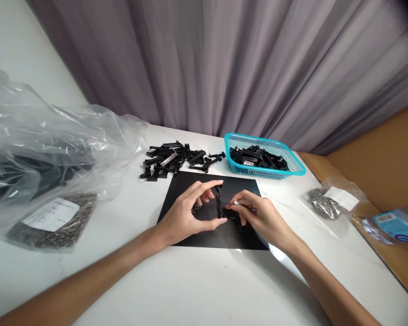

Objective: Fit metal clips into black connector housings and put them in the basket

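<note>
Between the thumb and index finger of my left hand (183,210) a narrow black plastic part (219,201) is held by its two ends, over the black mat (204,240). Just to its right, my right hand (258,210) pinches a thin stick with a white tip (237,203), which looks like a cotton swab. The fingertips of that hand are close to the part; whether they touch it I cannot tell. Small shiny metal pieces (196,208) lie on the mat behind my left fingers. More small pieces (240,227) lie under my right hand, partly hidden.
A pile of black plastic parts (166,158) lies behind the mat. Beside it stands a blue basket (268,173) holding similar parts. Labelled bags of metal pieces lie left (68,226) and right (323,203). A large clear plastic bag (54,131) covers the far left; a blue packet (394,224) is far right.
</note>
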Tool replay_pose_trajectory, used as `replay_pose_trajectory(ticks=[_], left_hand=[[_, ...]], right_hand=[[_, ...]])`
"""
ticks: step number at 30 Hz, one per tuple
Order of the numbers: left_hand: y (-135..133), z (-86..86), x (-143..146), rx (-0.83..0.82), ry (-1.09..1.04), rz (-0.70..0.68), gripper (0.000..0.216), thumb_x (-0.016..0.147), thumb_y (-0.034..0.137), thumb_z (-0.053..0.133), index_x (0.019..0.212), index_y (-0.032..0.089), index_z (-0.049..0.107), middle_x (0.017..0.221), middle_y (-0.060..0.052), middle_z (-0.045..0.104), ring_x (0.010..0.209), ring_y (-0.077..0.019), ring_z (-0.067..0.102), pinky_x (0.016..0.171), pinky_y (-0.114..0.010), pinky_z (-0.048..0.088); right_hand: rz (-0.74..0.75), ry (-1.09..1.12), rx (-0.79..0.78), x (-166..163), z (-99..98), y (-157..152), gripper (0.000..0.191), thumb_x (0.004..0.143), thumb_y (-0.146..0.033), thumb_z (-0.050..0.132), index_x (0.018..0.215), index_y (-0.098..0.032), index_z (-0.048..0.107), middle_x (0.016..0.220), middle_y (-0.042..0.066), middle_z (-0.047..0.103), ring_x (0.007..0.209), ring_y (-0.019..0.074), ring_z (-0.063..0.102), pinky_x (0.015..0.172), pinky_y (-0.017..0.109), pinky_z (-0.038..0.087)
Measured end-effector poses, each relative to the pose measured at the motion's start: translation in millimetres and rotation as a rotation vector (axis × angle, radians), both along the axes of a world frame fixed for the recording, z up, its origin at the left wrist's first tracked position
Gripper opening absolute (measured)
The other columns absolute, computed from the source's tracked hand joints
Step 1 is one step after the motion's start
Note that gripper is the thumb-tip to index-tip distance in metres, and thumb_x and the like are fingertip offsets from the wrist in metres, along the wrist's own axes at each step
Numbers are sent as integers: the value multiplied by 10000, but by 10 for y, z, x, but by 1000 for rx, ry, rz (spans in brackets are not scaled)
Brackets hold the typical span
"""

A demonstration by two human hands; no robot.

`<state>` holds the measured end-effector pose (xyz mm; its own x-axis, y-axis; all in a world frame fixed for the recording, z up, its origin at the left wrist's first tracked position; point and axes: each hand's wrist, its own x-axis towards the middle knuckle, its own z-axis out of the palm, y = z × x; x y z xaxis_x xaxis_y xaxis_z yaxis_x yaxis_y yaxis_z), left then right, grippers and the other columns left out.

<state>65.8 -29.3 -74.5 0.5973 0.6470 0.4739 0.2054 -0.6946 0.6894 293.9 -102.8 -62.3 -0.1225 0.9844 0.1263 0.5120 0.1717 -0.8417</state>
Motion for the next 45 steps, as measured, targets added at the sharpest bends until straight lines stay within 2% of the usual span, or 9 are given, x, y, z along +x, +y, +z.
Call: replay_pose_trajectory(ticks=[2,6,11,17,21,26,33,40,45], left_hand=[[-10,1,-2,31,6,2,767,805,350,842,1476,369,471,1012,-4,589,916,-183,601,789,-321,553],[-28,0,-2,81,26,2,773,817,332,831,1490,373,451,1028,-1,593,928,-180,608,824,-323,559],[-33,4,0,114,38,30,767,831,331,816,1496,376,437,1033,-6,609,930,-191,617,843,-342,562],[-38,-1,-2,132,41,34,745,825,344,815,1482,363,466,1012,-3,600,929,-196,624,842,-337,557],[-47,4,-1,124,38,59,741,818,330,819,1476,344,478,1003,-2,600,918,-192,621,834,-330,552],[-48,7,-3,149,52,59,720,813,315,822,1451,327,490,975,4,590,892,-188,621,832,-337,551],[-36,-11,4,159,48,70,745,787,264,843,1445,300,497,957,15,581,870,-172,613,819,-327,553],[-30,-7,10,145,22,98,729,813,327,838,1456,282,495,947,14,578,850,-165,594,797,-328,552],[-40,-2,23,143,28,109,740,814,366,844,1460,276,495,954,11,586,855,-162,593,804,-326,556]], right_hand=[[-4,5,-2,4,0,-5,164,1040,-359,562,990,-224,641,722,-20,672,591,135,604,621,268,499],[8,18,124,-12,38,-26,170,1015,-341,600,967,-220,709,1091,80,722,916,197,688,767,317,561],[-58,103,143,-90,108,-77,171,936,-376,727,891,-216,770,866,45,746,708,169,649,615,283,524],[-73,267,124,-192,96,-130,138,909,-303,764,1032,-241,770,967,40,803,841,204,773,718,304,609],[-79,209,172,-235,80,-148,152,921,-294,757,1064,-245,751,936,32,806,816,198,777,658,286,580],[-41,101,257,-244,60,-150,37,941,-248,733,955,-236,765,897,23,792,743,170,717,624,284,528],[32,46,314,-231,63,-167,135,990,-169,643,950,-236,752,933,22,772,803,169,692,633,285,491],[-66,33,286,-173,71,-153,129,977,-163,648,1035,-241,733,993,20,770,817,160,711,662,262,526],[-97,-115,258,-83,20,-87,209,966,-103,596,1083,-225,718,1030,39,772,817,176,714,690,279,545]])
